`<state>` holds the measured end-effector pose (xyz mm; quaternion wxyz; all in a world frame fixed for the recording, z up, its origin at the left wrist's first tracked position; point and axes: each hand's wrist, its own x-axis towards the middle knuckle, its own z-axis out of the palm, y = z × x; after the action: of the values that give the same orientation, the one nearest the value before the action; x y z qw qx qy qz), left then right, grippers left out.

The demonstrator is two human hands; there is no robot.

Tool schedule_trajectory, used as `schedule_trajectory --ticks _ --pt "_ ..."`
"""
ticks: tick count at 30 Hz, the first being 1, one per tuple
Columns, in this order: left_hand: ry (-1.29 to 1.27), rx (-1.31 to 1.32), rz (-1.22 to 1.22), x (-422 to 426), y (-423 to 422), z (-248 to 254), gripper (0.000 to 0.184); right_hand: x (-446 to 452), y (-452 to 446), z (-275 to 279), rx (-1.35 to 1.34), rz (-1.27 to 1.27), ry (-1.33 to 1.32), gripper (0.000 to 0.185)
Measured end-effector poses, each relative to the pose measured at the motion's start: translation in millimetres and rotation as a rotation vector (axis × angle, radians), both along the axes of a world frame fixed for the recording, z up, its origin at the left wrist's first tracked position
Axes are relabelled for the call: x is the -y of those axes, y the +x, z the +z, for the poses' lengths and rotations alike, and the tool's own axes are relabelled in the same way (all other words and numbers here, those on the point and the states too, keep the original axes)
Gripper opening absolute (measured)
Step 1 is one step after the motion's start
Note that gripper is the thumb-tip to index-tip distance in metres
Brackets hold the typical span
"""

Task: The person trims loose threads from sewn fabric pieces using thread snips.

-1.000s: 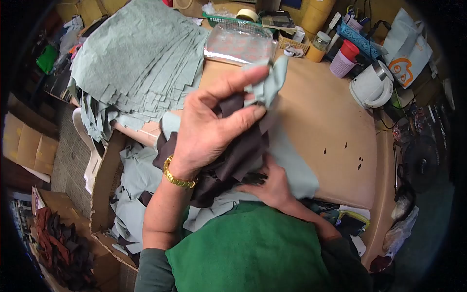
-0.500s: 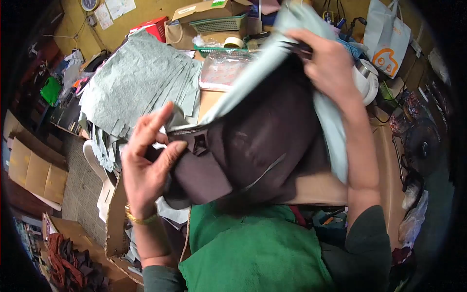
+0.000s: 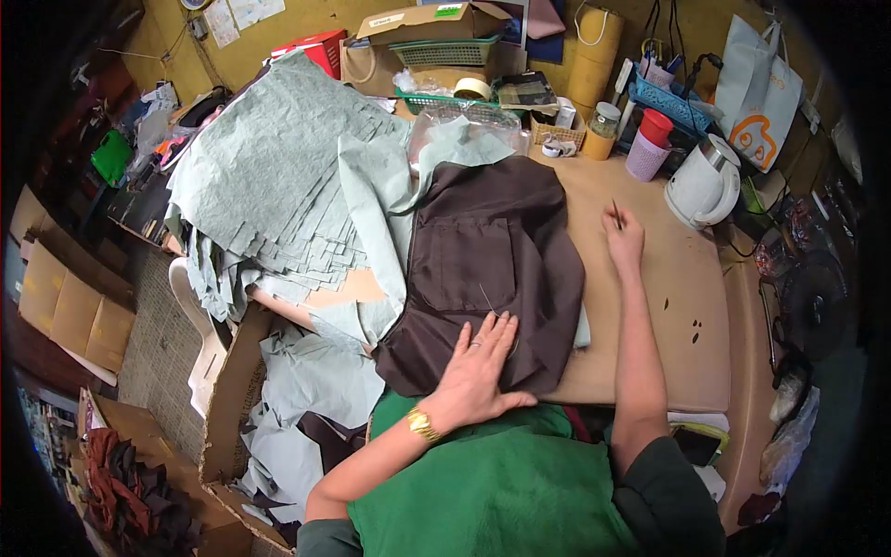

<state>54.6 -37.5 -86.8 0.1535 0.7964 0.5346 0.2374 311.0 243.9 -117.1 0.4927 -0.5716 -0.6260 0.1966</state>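
Observation:
A dark brown piece of fabric point(image 3: 548, 213) with a stitched patch pocket point(image 3: 464, 265) lies on the table, and pale grey-green material point(image 3: 371, 204) sticks out along its left and upper edges. My left hand point(image 3: 478, 367) rests flat on its lower part, fingers stretched out. Just above those fingertips runs a thin light line point(image 3: 486, 297), perhaps a thread. Right of the fabric, over the bare tabletop, my right hand point(image 3: 626, 241) is closed on a thin dark pointed tool point(image 3: 616, 213); its kind is too small to make out.
Stacked grey-green sheets point(image 3: 269, 167) cover the table's left side. At the back stand a green basket point(image 3: 445, 53), a red cup point(image 3: 655, 128) and a white kettle point(image 3: 705, 181). An open cardboard box point(image 3: 223, 408) with scraps sits below the left edge. Brown tabletop point(image 3: 668, 343) shows at right.
The fabric, held up in both hands before, now lies on the table with its pocket facing up. My left hand has flattened onto it; my right hand has released it and holds a thin tool.

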Motion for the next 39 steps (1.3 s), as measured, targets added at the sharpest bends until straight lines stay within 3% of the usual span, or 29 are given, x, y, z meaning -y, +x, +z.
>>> schedule_trajectory --ticks 2,4,5,7,8,9,11,12,13,14,15,16,17,18,19,21,22,25,28,31,33,35,37,39 --pt "-0.009 -0.051 0.011 -19.9 14.9 -29.1 0.094 1.1 24.2 -28.8 -0.04 -0.074 -0.058 0.02" --pt "0.119 -0.126 -0.067 -35.4 22.0 -37.9 0.069 8.7 33.6 -30.2 -0.085 -0.166 -0.126 0.018" --pt "0.112 -0.123 -0.084 -38.7 25.3 -42.0 0.069 8.1 38.9 -28.6 -0.1 -0.154 -0.081 0.018" --pt "0.022 0.238 -0.06 -44.5 30.0 -39.6 0.051 3.7 46.0 -32.0 -0.111 -0.149 -0.034 0.018" --pt "-0.147 0.63 0.039 -43.9 29.7 -36.5 0.044 -3.2 46.5 -41.7 -0.106 -0.144 -0.034 0.023" --pt "-0.326 0.829 0.233 -45.7 11.9 -63.0 0.043 -6.3 47.6 -49.3 -0.103 -0.139 -0.037 0.029" --pt "-0.513 1.014 0.431 -38.5 -45.0 -69.8 0.045 3.5 39.1 -33.0 -0.084 -0.135 -0.071 0.029" --pt "-0.434 1.403 0.279 -27.1 -75.9 -35.2 0.048 3.5 39.2 -32.7 -0.009 -0.173 -0.067 0.028" --pt "-0.263 1.568 0.326 -22.3 -102.7 -24.2 0.05 3.3 39.3 -33.9 0.067 -0.209 -0.064 0.028" --pt "-0.075 1.708 0.35 -17.2 -129.4 -13.2 0.053 1.5 37.7 -36.4 -0.045 -0.214 -0.127 0.027" --pt "-0.096 1.657 0.316 -2.3 -171.3 -35.6 0.049 6.8 33.2 -31.6 -0.048 -0.213 -0.13 0.027" --pt "-0.114 1.605 0.282 12.8 -212.7 -57.3 0.046 14.5 25.5 -17.3 -0.22 -0.178 -0.137 0.028" --pt "-0.004 1.538 0.719 20.1 -249.7 -86.3 0.043 20.7 18.4 -2.7 -0.391 -0.14 -0.141 0.03" --pt "0.301 1.264 0.797 23.0 -262.0 -102.1 0.041 26.3 13.0 6.3 -0.376 -0.14 -0.078 0.025" --pt "0.499 1.101 1.005 32.0 -240.0 -71.4 0.038 26.3 6.6 10.0 -0.377 -0.129 -0.077 0.025" --pt "0.651 0.966 0.997 45.4 -228.5 -41.5 0.037 28.3 -6.1 15.1 -0.164 0.005 0.37 0.018" --pt "0.629 0.848 1.007 49.9 -228.5 -30.8 0.032 37.7 -20.7 26.9 -0.162 0.017 0.367 0.018" --pt "0.246 0.654 0.83 38.4 -232.5 -8.4 0.025 68.4 -91.5 70.4 -0.176 0.343 0.185 0.015" --pt "0.205 0.159 0.825 -6.0 -219.9 -19.5 0.042 61.3 -150.9 75.6 0.044 0.596 0.26 0.022" --pt "0.209 -0.209 0.876 -32.6 -203.8 -26.9 0.059 25.2 -195.2 51.4 0.15 0.622 0.075 0.031" --pt "-0.072 0.005 0.883 -42.6 -208.8 -27.5 0.061 -3.9 -214.2 18.4 0.156 0.469 -0.041 0.044" --pt "-0.119 -0.057 0.864 -47.4 -220.2 -36.6 0.066 -20.5 -220.8 -0.7 0.259 0.451 -0.125 0.051" --pt "-0.043 -0.121 0.84 -39.6 -218.5 -26.6 0.068 -23.8 -225.6 6.0 0.36 0.44 -0.212 0.059" --pt "0.035 -0.188 0.814 -35.4 -215.8 -15.8 0.069 -31.8 -229.1 13.0 0.529 0.597 -0.357 0.073"
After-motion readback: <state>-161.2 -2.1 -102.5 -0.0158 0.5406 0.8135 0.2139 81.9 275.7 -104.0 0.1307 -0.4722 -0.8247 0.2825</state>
